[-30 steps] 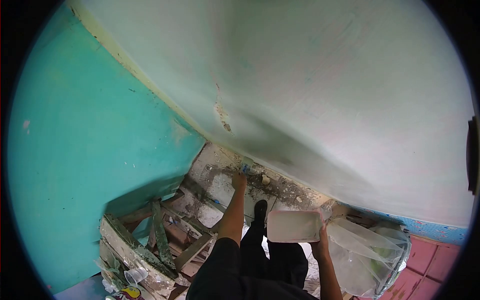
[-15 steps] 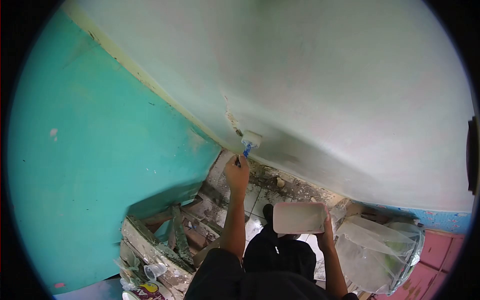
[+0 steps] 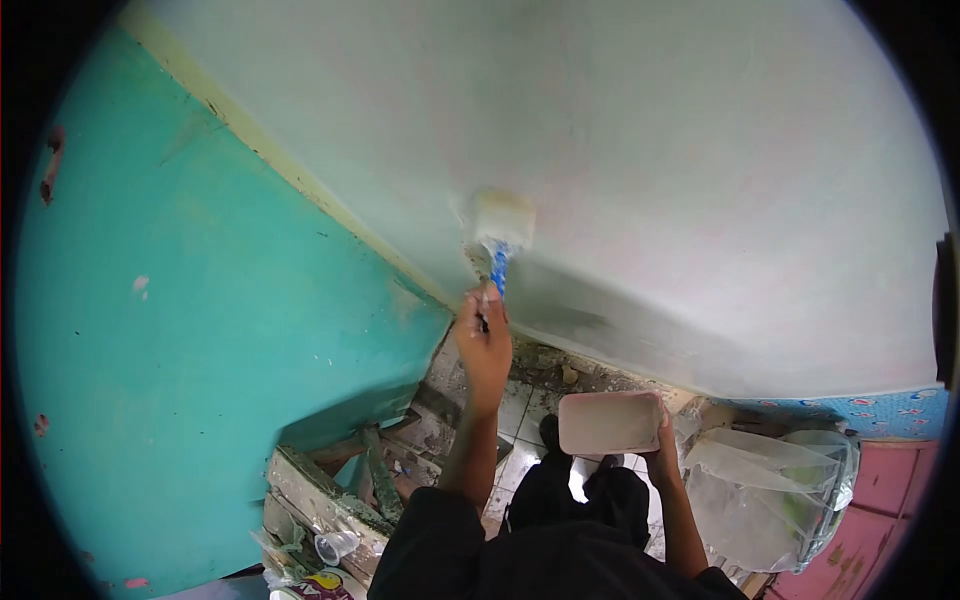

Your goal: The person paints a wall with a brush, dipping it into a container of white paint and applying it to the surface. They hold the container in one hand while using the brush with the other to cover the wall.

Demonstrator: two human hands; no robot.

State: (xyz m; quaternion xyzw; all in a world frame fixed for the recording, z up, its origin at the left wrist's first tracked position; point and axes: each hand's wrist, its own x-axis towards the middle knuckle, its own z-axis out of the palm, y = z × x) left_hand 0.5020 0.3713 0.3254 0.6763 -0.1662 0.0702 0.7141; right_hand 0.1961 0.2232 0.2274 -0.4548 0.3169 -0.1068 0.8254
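My left hand is wrapped round the handle of a wide brush, whose blue part shows above my fingers. Its pale, slightly blurred head lies against the whitish wall, over part of a cracked patch. Lower on the right, my right hand grips the right end of a pinkish rectangular tub. Whitish material covers the inside of the tub.
A turquoise wall meets the whitish wall at a yellowish corner strip. Worn wooden boards and a clear plastic cup lie lower left. Plastic sheeting is lower right. Rubble lines the tiled floor.
My left hand has moved the brush up the wall, over the upper part of the cracked patch. The view has shifted slightly, and my right hand still holds the tub.
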